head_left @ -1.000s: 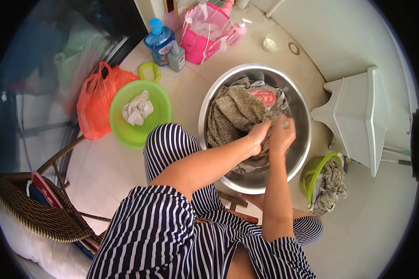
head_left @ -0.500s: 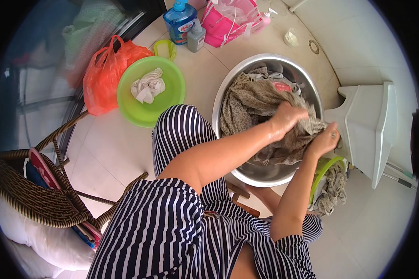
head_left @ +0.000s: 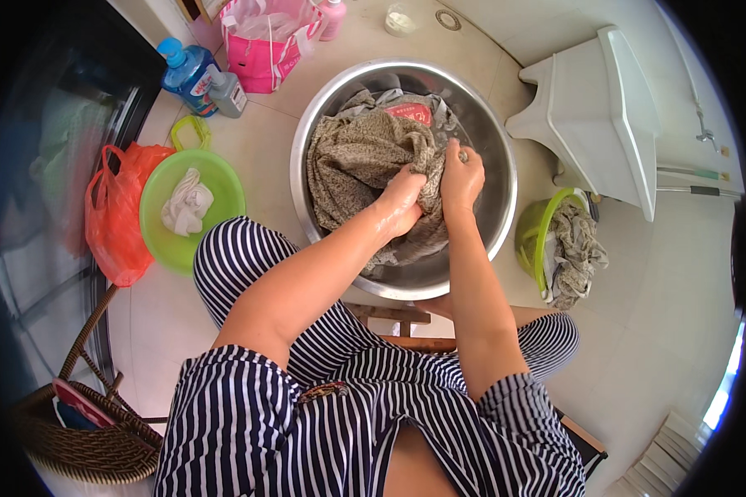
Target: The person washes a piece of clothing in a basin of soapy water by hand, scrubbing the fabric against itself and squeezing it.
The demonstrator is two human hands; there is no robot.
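A brownish-grey speckled cloth garment [head_left: 348, 157] lies bunched and wet in a wide metal basin [head_left: 508, 178]. My left hand [head_left: 402, 203] is closed on a gathered fold of it near the basin's middle. Just right of that, my right hand [head_left: 462, 178] grips the same fold, with thumb and fingertips curled at its top. The hands are close together, and the cloth hangs down between and below them. Behind the garment, a red patch [head_left: 413, 112] and greyer cloth show against the far inner wall. Water glistens on my left wrist.
To the left stand a green basin [head_left: 228, 207] with a white cloth [head_left: 188, 203], an orange plastic bag [head_left: 116, 224] and a blue bottle [head_left: 192, 79]. A pink bag [head_left: 261, 62] is beyond. At right are a white washboard-like sink [head_left: 588, 116] and a green bucket [head_left: 532, 236] holding cloth.
My hands have come from the basin's right side, where they held the garment stretched toward the rim, to near its middle, closer together. The whole view has also shifted, moving the basin left and up.
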